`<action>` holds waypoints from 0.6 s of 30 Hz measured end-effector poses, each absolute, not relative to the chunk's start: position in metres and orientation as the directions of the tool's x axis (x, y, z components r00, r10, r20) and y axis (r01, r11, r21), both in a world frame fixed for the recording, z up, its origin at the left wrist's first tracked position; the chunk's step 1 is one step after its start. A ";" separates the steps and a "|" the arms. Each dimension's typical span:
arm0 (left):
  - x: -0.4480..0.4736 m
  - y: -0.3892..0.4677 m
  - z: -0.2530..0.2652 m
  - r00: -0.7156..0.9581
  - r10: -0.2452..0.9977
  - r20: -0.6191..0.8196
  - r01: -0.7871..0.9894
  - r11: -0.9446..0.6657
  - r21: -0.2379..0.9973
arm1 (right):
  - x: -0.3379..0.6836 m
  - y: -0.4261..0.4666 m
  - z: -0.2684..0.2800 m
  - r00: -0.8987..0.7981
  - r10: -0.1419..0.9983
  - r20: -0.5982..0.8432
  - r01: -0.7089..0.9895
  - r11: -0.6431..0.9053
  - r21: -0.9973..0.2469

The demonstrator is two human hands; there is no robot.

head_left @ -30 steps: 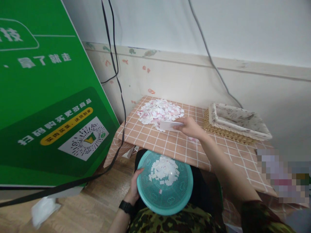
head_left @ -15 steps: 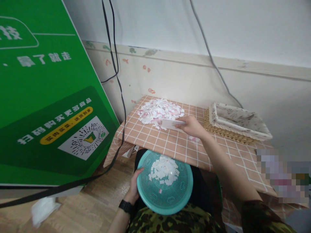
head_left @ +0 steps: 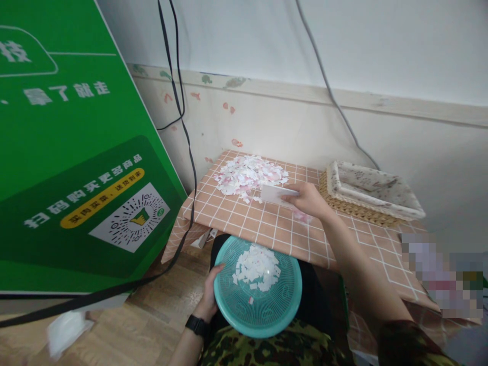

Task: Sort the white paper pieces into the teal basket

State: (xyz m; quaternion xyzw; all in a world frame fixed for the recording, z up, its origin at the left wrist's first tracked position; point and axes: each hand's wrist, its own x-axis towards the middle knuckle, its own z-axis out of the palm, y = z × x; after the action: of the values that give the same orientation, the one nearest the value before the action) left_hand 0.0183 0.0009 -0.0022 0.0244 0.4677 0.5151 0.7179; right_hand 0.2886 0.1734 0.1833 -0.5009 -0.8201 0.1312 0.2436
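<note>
Paper scraps [head_left: 247, 173] lie heaped left of the right hand [head_left: 305, 198] pinching a flat piece [head_left: 272, 193]; the left hand [head_left: 210, 292] clasps a colander [head_left: 263, 320].

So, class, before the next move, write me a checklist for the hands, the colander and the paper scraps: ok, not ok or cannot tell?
1. Left hand on the rim of the green colander: ok.
2. Right hand gripping the white card: ok.
3. White scraps inside the colander: ok.
4. Scraps outside it all in one pile: not ok; a pinkish patch lies apart.
5. Colander's underside supported: cannot tell, hidden.
</note>
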 end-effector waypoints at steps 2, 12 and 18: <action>0.018 0.001 -0.002 0.044 0.766 -0.641 -0.720 0.469 0.511 | 0.290 0.173 0.182 -0.362 0.888 0.282 0.768 0.456 -0.450; 0.017 0.001 -0.008 0.044 0.774 -0.632 -0.712 0.468 0.524 | 0.290 0.165 0.183 -0.368 0.901 0.232 0.759 0.434 -0.485; 0.016 0.001 -0.010 0.056 0.789 -0.612 -0.725 0.454 0.518 | 0.290 0.160 0.181 -0.403 0.900 0.167 0.693 0.419 -0.586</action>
State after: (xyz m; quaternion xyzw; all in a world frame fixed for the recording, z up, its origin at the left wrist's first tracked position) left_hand 0.0161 0.0008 -0.0098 0.0355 0.4472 0.5213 0.7259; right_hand 0.2897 0.1602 0.1815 -0.4927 -0.8085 0.2183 0.2365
